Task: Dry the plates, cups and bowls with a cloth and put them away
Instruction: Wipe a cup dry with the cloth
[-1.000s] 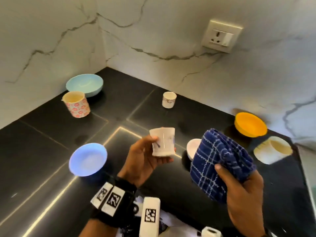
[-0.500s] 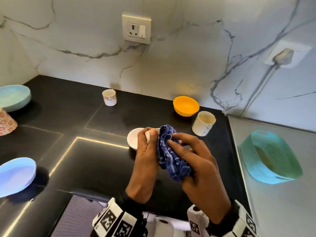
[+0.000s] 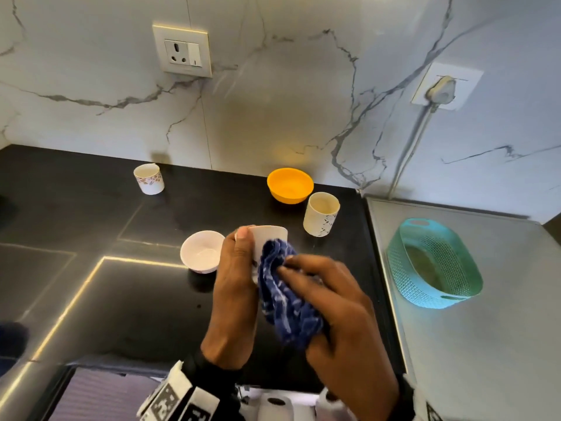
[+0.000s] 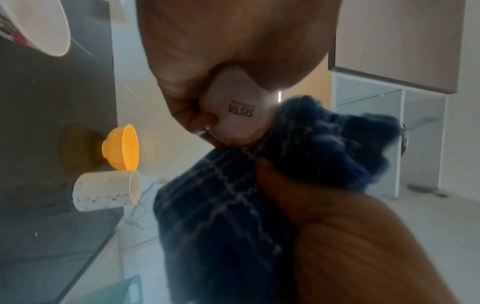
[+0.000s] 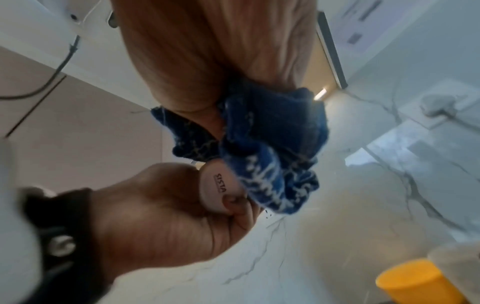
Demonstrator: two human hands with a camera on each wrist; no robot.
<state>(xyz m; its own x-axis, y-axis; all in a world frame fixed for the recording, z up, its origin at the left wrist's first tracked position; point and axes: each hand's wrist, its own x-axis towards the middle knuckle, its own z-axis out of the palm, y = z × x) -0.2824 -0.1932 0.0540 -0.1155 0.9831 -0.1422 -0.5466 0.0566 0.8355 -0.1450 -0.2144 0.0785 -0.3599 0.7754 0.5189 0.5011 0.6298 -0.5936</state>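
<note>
Just right of the small white bowl [image 3: 201, 251] on the black surface [image 3: 121, 299], the left hand [image 3: 235, 287] grips a small, light-looking, probably slippery white cup [image 3: 268, 243] by its side wall, while the right hand [image 3: 337, 311] clutches the soft blue checked cloth [image 3: 285, 299] against it.

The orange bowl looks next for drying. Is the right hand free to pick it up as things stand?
Probably not: the right hand grips the blue cloth against the white cup; the orange bowl itself sits unobstructed.

White veined marble wall [image 3: 288, 95] with socket [image 3: 182, 51] behind black countertop [image 3: 91, 284], steel surface [image 3: 485, 344] beside.
</note>
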